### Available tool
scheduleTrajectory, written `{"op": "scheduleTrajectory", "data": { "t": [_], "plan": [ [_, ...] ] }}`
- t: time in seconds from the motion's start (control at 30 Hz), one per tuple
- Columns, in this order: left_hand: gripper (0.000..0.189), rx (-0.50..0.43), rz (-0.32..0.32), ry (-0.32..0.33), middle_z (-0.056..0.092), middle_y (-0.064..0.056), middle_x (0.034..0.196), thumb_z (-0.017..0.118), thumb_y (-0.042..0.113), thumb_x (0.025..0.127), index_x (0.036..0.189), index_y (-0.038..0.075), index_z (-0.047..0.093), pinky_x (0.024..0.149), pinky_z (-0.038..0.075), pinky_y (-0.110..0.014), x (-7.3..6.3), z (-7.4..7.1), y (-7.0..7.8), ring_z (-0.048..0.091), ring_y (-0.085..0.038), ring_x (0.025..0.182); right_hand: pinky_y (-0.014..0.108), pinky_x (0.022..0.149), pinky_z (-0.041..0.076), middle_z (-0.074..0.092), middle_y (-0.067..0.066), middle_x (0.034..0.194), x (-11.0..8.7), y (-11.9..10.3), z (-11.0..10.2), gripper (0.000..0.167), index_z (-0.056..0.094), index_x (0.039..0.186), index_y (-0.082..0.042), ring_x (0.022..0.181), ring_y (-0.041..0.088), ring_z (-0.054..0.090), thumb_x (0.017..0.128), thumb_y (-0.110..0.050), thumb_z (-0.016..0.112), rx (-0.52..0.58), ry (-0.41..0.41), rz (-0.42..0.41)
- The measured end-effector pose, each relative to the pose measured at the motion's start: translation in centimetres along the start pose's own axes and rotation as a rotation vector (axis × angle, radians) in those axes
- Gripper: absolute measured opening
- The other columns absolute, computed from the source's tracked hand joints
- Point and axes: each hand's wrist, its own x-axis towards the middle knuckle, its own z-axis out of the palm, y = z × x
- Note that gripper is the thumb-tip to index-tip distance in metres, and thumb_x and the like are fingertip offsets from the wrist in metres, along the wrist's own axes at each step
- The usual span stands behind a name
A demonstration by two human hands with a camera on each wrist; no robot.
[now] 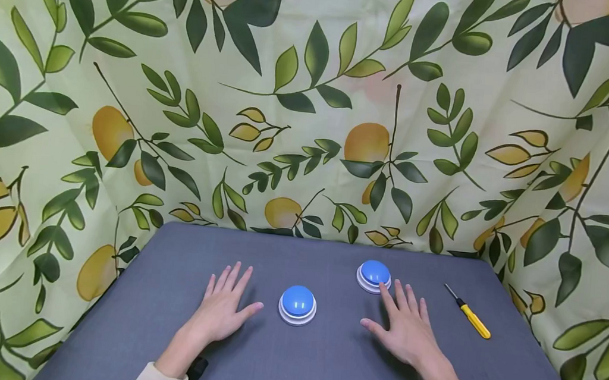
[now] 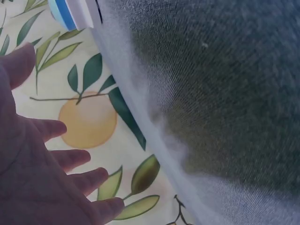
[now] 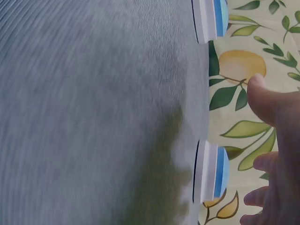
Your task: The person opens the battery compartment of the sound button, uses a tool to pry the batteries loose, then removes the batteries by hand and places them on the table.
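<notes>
Two push buttons with blue domes and white round bases are on the grey table. The nearer button (image 1: 298, 301) stands between the hands, right of my left thumb; the farther button (image 1: 375, 273) lies just beyond my right index finger. My left hand (image 1: 222, 312) is palm down, fingers spread, holding nothing. My right hand (image 1: 406, 335) is likewise spread and holds nothing. In the head view its index fingertip overlaps the farther button's front rim; whether they touch I cannot tell. The right wrist view shows both buttons beside the right hand (image 3: 276, 154).
A screwdriver (image 1: 471, 316) with a yellow and black handle lies right of my right hand, its metal tip pointing away to the left. The grey tabletop (image 1: 214, 242) ends at a fabric backdrop (image 1: 309, 125) printed with leaves and orange fruit, which also rises at both sides.
</notes>
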Motion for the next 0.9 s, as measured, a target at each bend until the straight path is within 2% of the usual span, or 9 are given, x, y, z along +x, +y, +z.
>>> {"op": "scheduleTrajectory", "data": {
  "t": [0.17,0.33,0.6,0.73,0.9],
  "plan": [
    [0.076,-0.013,0.025,0.027,0.025,-0.024,0.163,0.057,0.05,0.101,0.158,0.006,0.034,0.117,0.012,-0.066,0.1,0.1,0.3,0.021,-0.046,0.15,0.07,0.114,0.013,0.026,0.03,0.161,0.3,-1.0,0.3,0.089,0.036,0.158,-0.008,0.147,0.052,0.02,0.092,-0.063,0.062,0.034,0.043,-0.039],
    [0.073,-0.066,0.057,0.062,0.031,-0.024,0.161,0.06,0.045,0.1,0.157,0.006,0.037,0.117,0.02,-0.063,0.4,0.3,1.2,0.027,-0.045,0.147,0.067,0.115,0.019,0.03,0.029,0.159,0.8,-2.0,0.8,0.085,0.04,0.156,-0.008,0.147,0.05,0.024,0.092,-0.056,0.067,0.091,0.062,-0.073],
    [0.064,-0.164,0.027,0.102,0.041,-0.017,0.156,0.066,0.037,0.099,0.152,0.007,0.045,0.114,0.03,-0.059,0.7,0.8,2.2,0.037,-0.038,0.144,0.065,0.111,0.03,0.038,0.025,0.157,1.6,-3.6,1.6,0.078,0.046,0.152,-0.009,0.144,0.045,0.034,0.092,-0.054,0.068,0.219,0.086,-0.13],
    [0.057,-0.24,0.05,0.13,0.048,-0.015,0.149,0.067,0.031,0.098,0.147,0.006,0.05,0.112,0.035,-0.057,0.9,0.9,2.7,0.043,-0.035,0.139,0.063,0.111,0.032,0.04,0.022,0.157,2.2,-4.6,1.9,0.077,0.047,0.152,-0.01,0.145,0.042,0.035,0.093,-0.054,0.068,0.269,0.067,-0.157],
    [0.052,-0.303,0.082,0.127,0.05,-0.014,0.146,0.067,0.027,0.099,0.144,0.004,0.053,0.11,0.037,-0.057,1.2,1.2,3.5,0.046,-0.034,0.137,0.059,0.113,0.033,0.041,0.019,0.156,2.4,-5.8,2.1,0.075,0.047,0.151,-0.01,0.145,0.037,0.036,0.092,-0.05,0.07,0.333,0.024,-0.16]
  ]
}}
